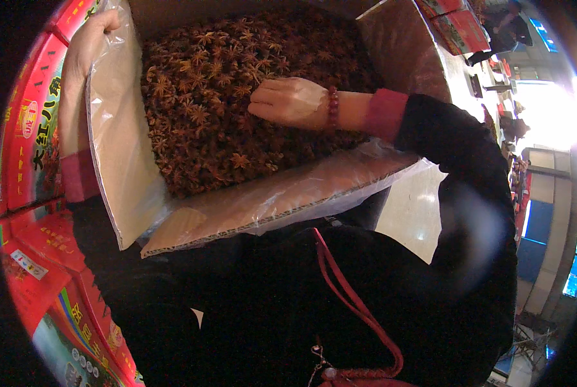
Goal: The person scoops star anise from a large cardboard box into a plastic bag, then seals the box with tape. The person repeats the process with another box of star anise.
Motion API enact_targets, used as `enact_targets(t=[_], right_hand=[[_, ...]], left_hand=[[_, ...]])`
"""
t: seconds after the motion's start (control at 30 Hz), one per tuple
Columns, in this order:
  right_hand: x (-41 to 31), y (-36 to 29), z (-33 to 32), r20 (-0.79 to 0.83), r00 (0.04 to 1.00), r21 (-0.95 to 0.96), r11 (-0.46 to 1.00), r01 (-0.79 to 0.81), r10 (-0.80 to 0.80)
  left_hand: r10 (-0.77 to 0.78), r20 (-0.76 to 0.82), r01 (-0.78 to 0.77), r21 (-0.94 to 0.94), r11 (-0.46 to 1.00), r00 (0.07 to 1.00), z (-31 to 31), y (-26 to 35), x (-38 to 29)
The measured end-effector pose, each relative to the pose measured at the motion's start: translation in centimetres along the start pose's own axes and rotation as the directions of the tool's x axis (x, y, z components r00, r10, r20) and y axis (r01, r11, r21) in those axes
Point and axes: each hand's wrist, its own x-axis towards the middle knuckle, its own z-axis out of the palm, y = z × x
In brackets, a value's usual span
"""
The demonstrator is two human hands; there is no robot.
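Observation:
An open cardboard box (119, 145) lined with clear plastic film stands before me, its near and left flaps folded out. Whole star anise (206, 92) fills much of it. Flat on top of the star anise lies my right hand (288, 101), palm down, fingers together and pointing left, a dark red bead bracelet at the wrist. Whether it grips any pieces cannot be told. At the upper left my left hand (99, 29) grips the top part of the left flap and its film, fingers curled over the edge.
Red printed cartons (27, 145) are stacked along the left side, down to the lower left. More red cartons (463, 31) stand at the upper right. A person in dark clothes (511, 29) is farther off there. A red strap (351, 300) hangs over my dark clothing.

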Motion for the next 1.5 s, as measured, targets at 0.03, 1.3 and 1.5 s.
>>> enact_targets(t=[0.03, 1.3, 1.5], right_hand=[[-0.2, 0.1, -0.2, 0.022, 1.000, 0.028, 1.000, 0.007, -0.007], [-7.2, 5.0, -4.5, 0.511, 0.794, 0.630, -0.772, -0.084, 0.330], [-7.0, 3.8, -5.7, 0.540, 0.677, 0.826, -0.467, -0.315, 0.500]], left_hand=[[-0.004, 0.016, 0.003, 0.058, 0.998, 1.000, -0.4, 0.2, 0.4], [-0.150, -0.065, 0.145, -0.073, 0.987, 0.987, 2.4, 1.7, -1.1], [-0.216, -0.198, 0.192, -0.136, 0.972, 0.956, 3.7, 2.6, -2.3]])
